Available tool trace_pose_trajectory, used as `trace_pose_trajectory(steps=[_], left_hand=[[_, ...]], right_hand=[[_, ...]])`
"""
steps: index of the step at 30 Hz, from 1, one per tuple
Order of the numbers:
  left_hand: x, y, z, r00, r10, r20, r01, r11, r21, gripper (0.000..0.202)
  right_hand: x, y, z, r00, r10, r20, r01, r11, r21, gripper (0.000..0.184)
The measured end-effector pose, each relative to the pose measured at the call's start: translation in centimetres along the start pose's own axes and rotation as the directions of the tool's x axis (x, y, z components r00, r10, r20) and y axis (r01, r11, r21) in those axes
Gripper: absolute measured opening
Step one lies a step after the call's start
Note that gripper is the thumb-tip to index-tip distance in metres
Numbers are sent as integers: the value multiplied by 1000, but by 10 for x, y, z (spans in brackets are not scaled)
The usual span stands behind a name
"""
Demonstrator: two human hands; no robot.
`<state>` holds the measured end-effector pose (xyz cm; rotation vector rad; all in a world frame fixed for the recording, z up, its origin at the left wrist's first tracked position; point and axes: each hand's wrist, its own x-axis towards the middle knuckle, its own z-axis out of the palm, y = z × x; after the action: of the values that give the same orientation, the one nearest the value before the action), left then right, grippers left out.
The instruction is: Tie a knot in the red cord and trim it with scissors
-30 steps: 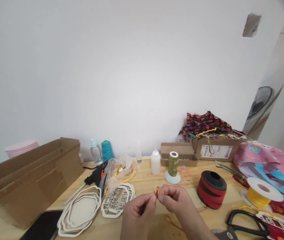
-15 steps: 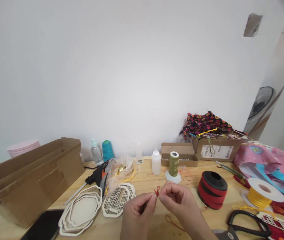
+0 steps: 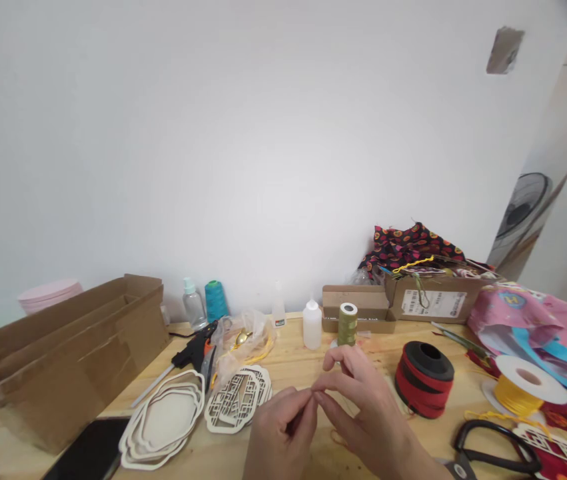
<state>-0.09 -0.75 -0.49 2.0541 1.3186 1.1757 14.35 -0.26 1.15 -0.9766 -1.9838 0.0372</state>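
My left hand (image 3: pixel 283 433) and my right hand (image 3: pixel 363 413) meet fingertip to fingertip low in the middle of the wooden table (image 3: pixel 293 363). Both pinch together at the same spot. What they hold is hidden between the fingers. A loose red cord (image 3: pixel 338 438) lies on the table under my right hand. Just left of my hands lie pale cut-out wooden pieces (image 3: pixel 236 400) and a stack of white frames (image 3: pixel 163 420).
A glue gun (image 3: pixel 193 352), a white squeeze bottle (image 3: pixel 312 325), an olive thread spool (image 3: pixel 347 325), a red ribbon roll (image 3: pixel 423 379), a yellow cord spool (image 3: pixel 523 387), black scissors (image 3: pixel 493 450), a phone (image 3: pixel 86 457), and cardboard boxes (image 3: pixel 63 360) (image 3: pixel 433 300) surround my hands.
The small red cord loop that stood up between my fingertips is no longer visible. My right hand has lifted its fingers and shifted slightly up; both hands still pinch together.
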Motion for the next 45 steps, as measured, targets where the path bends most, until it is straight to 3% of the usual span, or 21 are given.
trace_pose_trajectory(steps=[3,7,10,13,15,18,25,35,37,39,42,45], left_hand=[[2,2,0,984,-170,44,176,953,-248,26],[6,0,1,905,-382,186,421,745,-518,31],[5,-3,4,869,-430,247,476,585,-657,36],[3,-5,7,868,-424,261,461,489,-740,37],[3,-5,6,877,-409,253,446,497,-744,36],[3,-2,4,888,-403,221,434,579,-690,35],[5,3,-1,928,-345,142,370,809,-458,34],[4,-1,-1,952,-286,112,307,864,-399,29],[4,-1,-1,955,-277,110,298,871,-390,28],[4,0,-1,952,-289,105,307,870,-385,29],[4,0,-1,927,-355,124,374,838,-397,32],[4,-1,-1,911,-387,144,411,814,-410,31]], right_hand=[[-1,1,-1,997,-65,-45,64,998,-25,15],[-3,1,2,994,-73,-87,73,997,6,14],[-4,1,7,996,5,-84,7,991,135,15],[-6,1,11,994,55,-96,-31,971,236,14],[-6,1,11,994,51,-100,-23,964,266,13],[-6,0,9,992,12,-127,17,974,224,14],[-4,-2,6,977,-132,-167,107,983,-153,12],[-3,-5,-1,961,-277,10,254,864,-435,12],[-2,-6,0,958,-286,28,268,853,-448,12],[-1,-5,2,963,-268,-38,227,878,-422,14],[0,-2,6,971,-179,-162,132,955,-266,15],[0,1,7,978,-93,-185,77,993,-92,13]])
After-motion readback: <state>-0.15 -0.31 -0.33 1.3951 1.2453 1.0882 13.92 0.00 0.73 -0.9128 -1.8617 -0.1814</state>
